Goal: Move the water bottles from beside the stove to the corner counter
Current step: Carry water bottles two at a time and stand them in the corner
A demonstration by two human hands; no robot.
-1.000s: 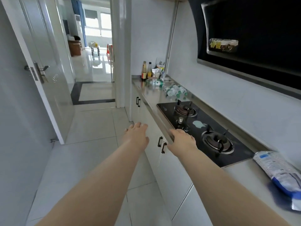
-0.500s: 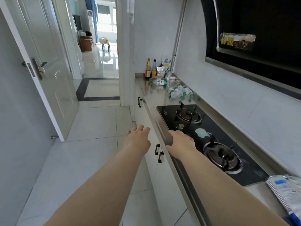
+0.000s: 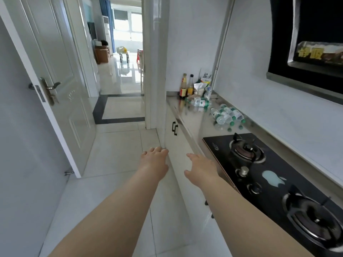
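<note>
Long stainless-steel counter (image 3: 193, 117) runs up the right half of the frame. Black glass two-burner gas stove (image 3: 274, 182) fills its lower right. Left hand (image 3: 155, 160) and right hand (image 3: 201, 168), centre frame: both hold nothing, fingers loosely spread, palms down, well short of the load. Cluster of clear plastic water bottles with green caps (image 3: 226, 115) lies flat just beyond the stove, centre right. One similar green-labelled bottle (image 3: 199, 103) lies nearer the far corner, beside dark glass sauce bottles (image 3: 186, 86), possibly already placed. Judgement: barely begun, as the cluster is untouched.
</note>
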